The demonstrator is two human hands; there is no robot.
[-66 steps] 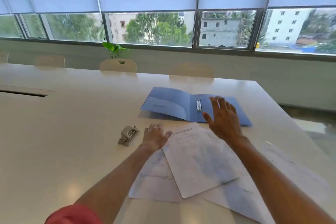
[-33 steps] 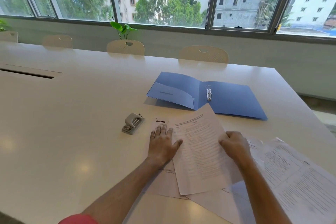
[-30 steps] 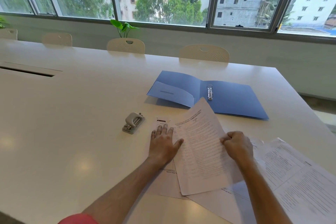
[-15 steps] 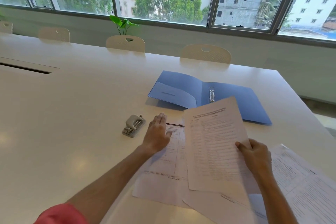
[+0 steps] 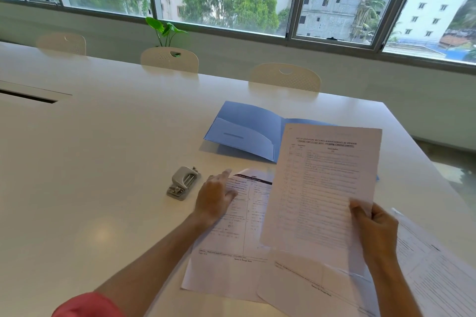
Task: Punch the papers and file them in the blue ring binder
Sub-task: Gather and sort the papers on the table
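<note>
Papers are spread over the near right part of the white table (image 5: 103,162), and one printed sheet (image 5: 319,188) is lifted clear of them, held upright with its heading at the top and its long axis running near to far, leaning slightly right. It is white, covered in fine lines of text under a two-line underlined title, too blurred to read. The right hand (image 5: 373,229) pinches that sheet at its lower right edge, thumb in front and fingers curled behind. The left hand (image 5: 213,201) lies palm down and loosely open on the left edge of a flat sheet (image 5: 239,226), gripping nothing; that sheet carries a dark bar across its top and points away from the person. More sheets (image 5: 438,278) lie flat to the near right, overlapping. Beyond, the blue ring binder (image 5: 244,134) lies open on the table, its left cover with an inner pocket showing, its right half hidden behind the raised sheet. A grey hole punch (image 5: 183,183) sits just left of the left hand, apart from it.
</note>
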